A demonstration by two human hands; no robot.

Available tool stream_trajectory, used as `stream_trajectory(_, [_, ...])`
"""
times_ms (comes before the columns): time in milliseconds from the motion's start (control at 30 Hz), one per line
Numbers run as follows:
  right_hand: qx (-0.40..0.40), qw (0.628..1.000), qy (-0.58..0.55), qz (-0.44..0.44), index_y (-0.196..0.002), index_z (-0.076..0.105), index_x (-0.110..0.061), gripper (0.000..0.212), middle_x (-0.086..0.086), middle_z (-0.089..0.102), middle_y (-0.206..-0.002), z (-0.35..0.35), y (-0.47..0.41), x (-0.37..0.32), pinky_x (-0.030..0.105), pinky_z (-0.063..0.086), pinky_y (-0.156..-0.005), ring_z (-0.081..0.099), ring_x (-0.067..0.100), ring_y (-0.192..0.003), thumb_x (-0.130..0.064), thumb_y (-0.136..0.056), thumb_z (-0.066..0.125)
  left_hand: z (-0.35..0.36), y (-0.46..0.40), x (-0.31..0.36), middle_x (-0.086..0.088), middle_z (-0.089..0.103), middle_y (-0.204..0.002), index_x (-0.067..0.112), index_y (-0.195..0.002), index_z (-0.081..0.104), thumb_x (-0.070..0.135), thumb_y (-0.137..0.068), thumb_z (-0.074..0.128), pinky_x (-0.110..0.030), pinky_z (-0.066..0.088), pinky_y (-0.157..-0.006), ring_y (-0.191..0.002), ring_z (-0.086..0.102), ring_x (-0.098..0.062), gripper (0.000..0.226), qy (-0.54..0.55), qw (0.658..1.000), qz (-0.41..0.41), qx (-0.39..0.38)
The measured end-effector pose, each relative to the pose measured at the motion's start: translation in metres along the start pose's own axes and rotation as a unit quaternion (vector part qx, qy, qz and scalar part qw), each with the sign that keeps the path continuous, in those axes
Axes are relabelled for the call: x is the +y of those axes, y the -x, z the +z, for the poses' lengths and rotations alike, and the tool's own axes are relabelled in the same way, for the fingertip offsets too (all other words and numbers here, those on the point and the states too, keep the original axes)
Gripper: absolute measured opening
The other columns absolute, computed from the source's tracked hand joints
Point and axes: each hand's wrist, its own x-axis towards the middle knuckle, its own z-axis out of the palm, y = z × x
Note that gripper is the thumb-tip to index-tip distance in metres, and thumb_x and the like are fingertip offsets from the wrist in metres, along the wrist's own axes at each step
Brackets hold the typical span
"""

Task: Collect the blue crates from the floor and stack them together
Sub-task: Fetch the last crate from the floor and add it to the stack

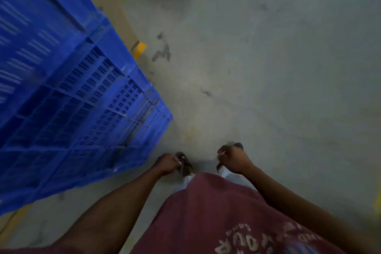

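Smooth grey concrete floor (268,68), scuffed.
Slotted blue plastic crates (72,99) stacked left; left hand (167,164) and right hand (233,160) loosely curled, empty.

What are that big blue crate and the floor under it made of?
The blue crate looks like moulded plastic with a slight sheen: uniform colour, slotted vent walls, ribbed edges. The floor seems to be bare concrete, matt grey with dark stains.
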Motion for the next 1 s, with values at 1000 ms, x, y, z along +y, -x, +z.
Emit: stream_trajectory(1000, [0.268,0.807,-0.432,0.302,-0.107,0.070,-0.026,0.020,0.000,0.073,-0.105,0.027,0.278,0.456,0.029,0.054,-0.078,0.068,0.019,-0.091,-0.032,-0.091,0.059,0.385,0.074,0.465,0.000,0.076,-0.089,0.026,-0.093,0.073,0.034,-0.090,0.068,-0.027,0.056,-0.063,-0.079,0.072,-0.016,0.010,-0.351,0.866,0.312,-0.171])
